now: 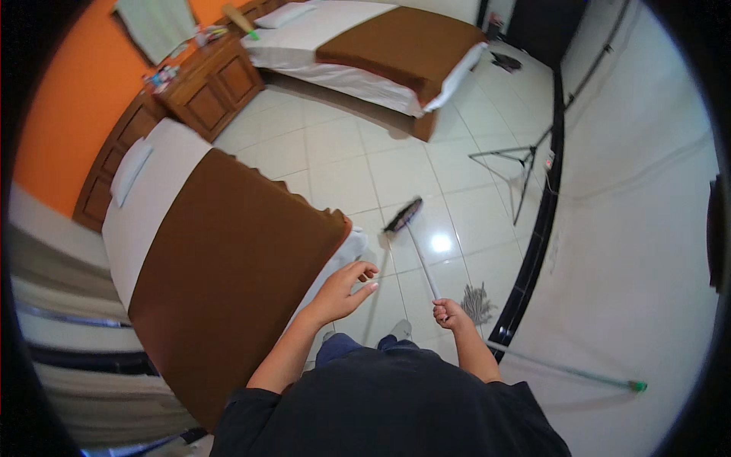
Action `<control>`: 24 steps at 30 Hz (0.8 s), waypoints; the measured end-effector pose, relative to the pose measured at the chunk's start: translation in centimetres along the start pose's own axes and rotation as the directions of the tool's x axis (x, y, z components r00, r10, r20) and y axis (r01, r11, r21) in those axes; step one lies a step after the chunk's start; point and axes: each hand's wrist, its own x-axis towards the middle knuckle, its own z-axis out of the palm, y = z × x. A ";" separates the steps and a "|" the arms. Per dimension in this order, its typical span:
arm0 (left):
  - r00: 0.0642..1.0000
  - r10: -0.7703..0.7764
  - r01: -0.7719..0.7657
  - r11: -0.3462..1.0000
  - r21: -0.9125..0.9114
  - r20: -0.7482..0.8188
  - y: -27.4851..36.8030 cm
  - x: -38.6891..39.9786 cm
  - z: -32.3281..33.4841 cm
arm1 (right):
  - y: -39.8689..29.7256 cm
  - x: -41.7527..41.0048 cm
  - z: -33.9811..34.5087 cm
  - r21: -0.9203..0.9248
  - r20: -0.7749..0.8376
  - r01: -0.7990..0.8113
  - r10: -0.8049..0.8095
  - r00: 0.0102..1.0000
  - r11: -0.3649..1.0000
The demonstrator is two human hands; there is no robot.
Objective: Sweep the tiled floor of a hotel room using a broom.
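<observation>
My right hand grips the pale handle of a broom. The broom's dark bristled head is over the white tiled floor, ahead of my feet; I cannot tell whether it touches the tiles. My left hand hovers with bent, parted fingers and holds nothing. It is nearest to the foot end of a bed with a brown blanket on my left. Beyond my right hand, the grey strands of a mop lie on the floor.
The mop's handle leans toward the white wall at right. A black tripod stands by the black skirting, near a socket with a red light. A second bed and a wooden cabinet stand farther off. Something dark lies beyond.
</observation>
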 end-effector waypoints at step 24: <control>0.954 0.131 -0.124 0.991 -0.043 0.270 3.4 11.8 7.4 | -1.6 -2.6 -5.6 0.121 0.134 0.078 -0.094 0.987 0.990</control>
